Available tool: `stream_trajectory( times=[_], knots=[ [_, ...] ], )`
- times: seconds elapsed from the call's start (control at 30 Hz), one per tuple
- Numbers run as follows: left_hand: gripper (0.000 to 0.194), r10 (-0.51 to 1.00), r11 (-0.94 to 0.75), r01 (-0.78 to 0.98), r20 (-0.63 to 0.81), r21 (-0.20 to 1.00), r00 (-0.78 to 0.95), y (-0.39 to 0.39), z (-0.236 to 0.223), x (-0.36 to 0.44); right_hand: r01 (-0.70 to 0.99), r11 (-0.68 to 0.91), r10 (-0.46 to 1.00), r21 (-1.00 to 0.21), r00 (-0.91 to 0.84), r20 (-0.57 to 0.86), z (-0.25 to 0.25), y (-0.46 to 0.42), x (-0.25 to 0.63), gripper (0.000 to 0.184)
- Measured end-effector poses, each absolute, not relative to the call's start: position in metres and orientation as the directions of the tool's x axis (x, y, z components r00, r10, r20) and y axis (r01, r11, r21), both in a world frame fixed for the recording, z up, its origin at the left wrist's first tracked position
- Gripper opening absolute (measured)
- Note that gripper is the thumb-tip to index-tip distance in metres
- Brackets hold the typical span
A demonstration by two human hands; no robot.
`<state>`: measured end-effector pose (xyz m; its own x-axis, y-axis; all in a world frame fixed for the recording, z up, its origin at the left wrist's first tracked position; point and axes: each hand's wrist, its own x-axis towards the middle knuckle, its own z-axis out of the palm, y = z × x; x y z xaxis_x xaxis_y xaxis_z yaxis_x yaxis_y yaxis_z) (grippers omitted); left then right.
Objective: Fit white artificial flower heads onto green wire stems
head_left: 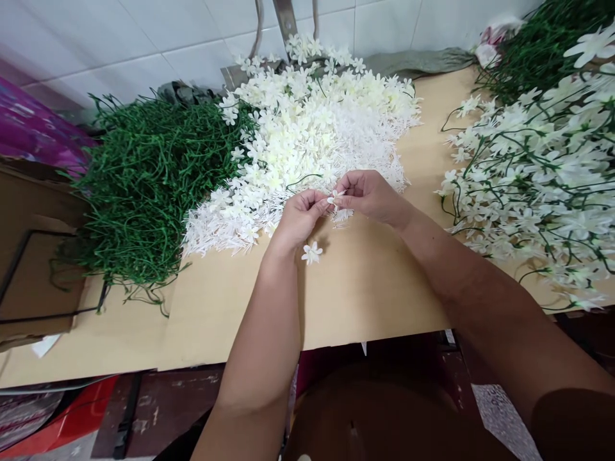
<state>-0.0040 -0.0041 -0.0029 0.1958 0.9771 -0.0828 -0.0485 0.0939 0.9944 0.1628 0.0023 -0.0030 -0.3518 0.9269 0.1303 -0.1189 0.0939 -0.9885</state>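
My left hand (300, 214) and my right hand (368, 194) meet over the wooden table (365, 288), both pinched on a small white artificial flower (335, 197) between their fingertips. A thin green stem (302, 180) curves away from the left fingers toward the pile. Below my left hand hangs another white flower (312, 253), just above the table. Right behind the hands lies a big heap of loose white flower heads (307, 128).
A tangle of bare green plastic stems (148, 179) fills the table's left. Finished stems with white flowers (533, 166) pile up at the right. A cardboard box (29, 256) sits at far left, white tiled wall behind.
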Motion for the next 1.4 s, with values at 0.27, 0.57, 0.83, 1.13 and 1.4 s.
stream_trajectory(
  times=[0.27,0.57,0.83,1.13,1.4],
  knots=[
    [0.018,0.973,0.099,-0.010,-0.095,0.995,0.211,-0.002,-0.006,-0.006,-0.056,0.114,0.913,-0.992,-0.388,0.127,-0.005,0.003,0.165,0.025],
    [0.018,0.966,0.067,0.134,-0.098,0.989,0.241,-0.003,-0.004,-0.005,0.031,0.120,0.921,-0.992,-0.377,0.100,-0.009,0.004,0.162,0.017],
    [0.018,0.952,0.040,0.149,-0.083,0.988,0.296,-0.008,0.003,-0.003,-0.004,-0.044,0.888,-0.999,-0.459,-0.037,-0.003,0.008,0.172,0.026],
    [0.020,0.956,0.035,0.245,-0.104,0.969,0.275,-0.007,0.002,0.000,0.034,-0.086,0.895,-0.996,-0.437,-0.092,-0.003,0.008,0.171,0.027],
    [0.022,0.956,0.046,0.269,-0.121,0.962,0.269,-0.007,0.000,0.000,0.003,-0.193,0.904,-0.981,-0.389,-0.179,-0.001,0.006,0.167,0.029]
  ],
)
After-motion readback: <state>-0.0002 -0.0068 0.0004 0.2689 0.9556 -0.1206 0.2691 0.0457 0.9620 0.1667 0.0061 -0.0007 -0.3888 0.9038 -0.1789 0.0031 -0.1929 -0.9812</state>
